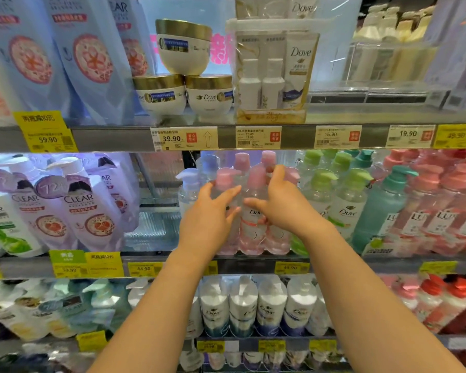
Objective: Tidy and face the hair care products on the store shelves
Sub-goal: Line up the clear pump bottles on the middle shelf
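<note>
A clear plastic Dove pump bottle of pink liquid with a pink pump top [250, 211] is seen upright at the front of the middle shelf [334, 261], just left of the clear green-topped Dove bottles [345, 203] and among other pink-topped ones. The left hand [213, 211] is laid against the neighbouring pink bottle, its grip spread with fingers straight. The right hand [283, 203] is curled around the labelled bottle's right side, thumb across the front.
</note>
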Demonstrator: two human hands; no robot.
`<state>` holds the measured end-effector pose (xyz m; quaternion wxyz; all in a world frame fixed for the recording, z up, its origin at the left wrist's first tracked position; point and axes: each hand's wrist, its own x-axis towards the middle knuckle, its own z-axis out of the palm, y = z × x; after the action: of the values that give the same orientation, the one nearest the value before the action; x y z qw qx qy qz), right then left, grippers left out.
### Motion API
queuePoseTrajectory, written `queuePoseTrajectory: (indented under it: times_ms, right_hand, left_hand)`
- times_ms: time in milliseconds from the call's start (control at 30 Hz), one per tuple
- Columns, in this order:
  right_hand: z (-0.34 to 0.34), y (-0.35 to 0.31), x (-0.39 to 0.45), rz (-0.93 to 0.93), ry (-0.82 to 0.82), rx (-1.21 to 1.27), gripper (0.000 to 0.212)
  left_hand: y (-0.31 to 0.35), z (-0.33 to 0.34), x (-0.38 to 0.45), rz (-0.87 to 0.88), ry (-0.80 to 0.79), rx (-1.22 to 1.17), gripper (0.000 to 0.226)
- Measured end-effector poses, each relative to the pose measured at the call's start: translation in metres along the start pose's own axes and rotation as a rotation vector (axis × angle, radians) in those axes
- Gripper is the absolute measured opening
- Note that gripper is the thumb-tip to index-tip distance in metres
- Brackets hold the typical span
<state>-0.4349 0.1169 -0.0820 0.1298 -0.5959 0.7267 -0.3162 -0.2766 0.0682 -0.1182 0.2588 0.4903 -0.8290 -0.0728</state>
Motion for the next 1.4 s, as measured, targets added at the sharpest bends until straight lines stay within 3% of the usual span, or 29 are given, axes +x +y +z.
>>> queuePoseTrajectory:
  times_ms: [100,267,633,733,833,933,967,1067,1167,1300,1400]
  right_hand:
    - [0.003,0.003,0.001,-0.061,-0.006,-0.127,0.092]
    - [0.002,0.004,0.001,-0.119,-0.010,-0.111,0.081]
    - [-0.005,0.001,0.001,-0.072,-0.068,-0.207,0.093]
    - [-0.010,0.002,-0.002,-0.034,-0.083,-0.191,0.093]
    - [-0.021,0.008,-0.015,-0.010,0.025,0.071,0.072]
    - [-0.035,0.022,-0.035,0.053,0.280,0.275,0.010]
    - [-0.040,0.028,-0.042,0.086,0.336,0.260,0.003]
    - [-0.048,0.041,-0.054,0.180,0.360,0.139,0.006]
    - [-0.049,0.046,-0.053,0.208,0.263,0.056,0.037]
    - [-0.045,0.047,-0.036,0.130,0.113,-0.028,0.069]
    - [-0.042,0.048,-0.023,0.093,0.025,-0.079,0.082]
  left_hand:
    - [-0.003,0.005,0.001,-0.001,0.032,0.040,0.047]
    - [-0.007,0.007,0.004,-0.011,0.102,0.048,0.050]
    - [-0.011,0.002,0.008,0.013,0.113,-0.083,0.032]
    - [-0.010,0.001,0.007,0.046,0.201,-0.209,0.030]
    - [-0.007,0.006,-0.001,0.050,0.345,-0.343,0.027]
    - [-0.004,0.013,-0.011,0.100,0.474,-0.353,0.026]
    - [-0.002,0.014,-0.014,0.146,0.527,-0.337,0.024]
    - [0.011,0.018,-0.015,0.333,0.562,-0.318,0.019]
    - [0.026,0.025,-0.013,0.453,0.419,-0.368,0.022]
    - [0.042,0.028,-0.011,0.465,0.277,-0.354,0.028]
    - [0.055,0.025,-0.011,0.362,0.173,-0.337,0.029]
